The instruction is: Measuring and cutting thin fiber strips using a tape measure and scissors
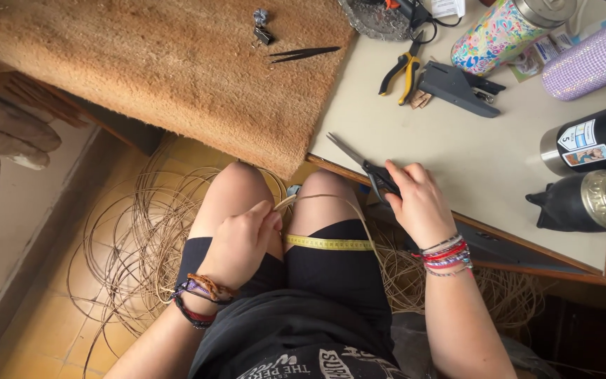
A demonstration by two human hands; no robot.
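Head view: I see the left hand pinching a thin cane strand above the yellow tape measure across the thighs, apparently to gauge its length. Right hand grips black scissors at the table edge, beyond the tape. Farther across the table stand a floral tumbler and a black bottle with rectangular stickers.

Soft, even daylight, mild shadows under the table edge, sharp focus, slight wide-angle bending at edges.
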